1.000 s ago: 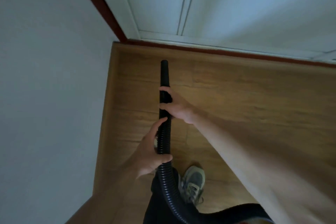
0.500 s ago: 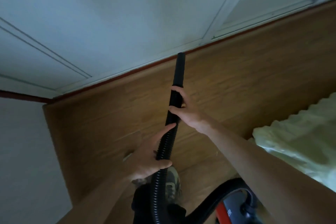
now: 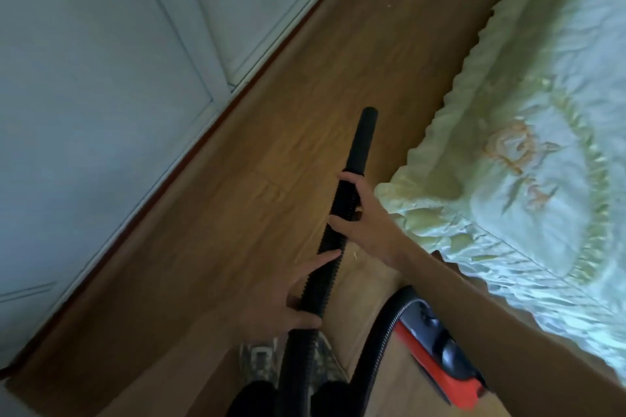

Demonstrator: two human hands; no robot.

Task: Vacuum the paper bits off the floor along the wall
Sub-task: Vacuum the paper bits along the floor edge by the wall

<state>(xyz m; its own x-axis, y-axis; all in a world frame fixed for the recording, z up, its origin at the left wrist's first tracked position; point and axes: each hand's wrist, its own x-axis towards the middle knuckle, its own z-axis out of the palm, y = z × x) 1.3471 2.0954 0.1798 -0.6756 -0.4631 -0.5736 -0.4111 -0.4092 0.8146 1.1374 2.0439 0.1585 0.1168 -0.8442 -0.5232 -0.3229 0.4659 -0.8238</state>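
A black ribbed vacuum hose [image 3: 325, 267] ends in a smooth black nozzle [image 3: 362, 140] that points out over the wooden floor [image 3: 288, 132], between wall and bed. My right hand [image 3: 364, 223] grips the hose just behind the nozzle. My left hand [image 3: 288, 298] is closed around the hose lower down. A tiny pale paper bit [image 3: 355, 256] lies on the floor under my right wrist, and another speck [image 3: 152, 5] sits far off near the wall. The red and black vacuum body [image 3: 437, 359] stands at the lower right.
White panelled doors with a dark red skirting [image 3: 203, 135] run along the left. A bed with a pale green frilled quilt [image 3: 525, 145] fills the right side. My shoe [image 3: 257, 359] is at the bottom.
The view has swung right, from the room corner to the strip of floor between wall and bed. The nozzle now points away from the skirting. Both hands keep their hold on the hose.
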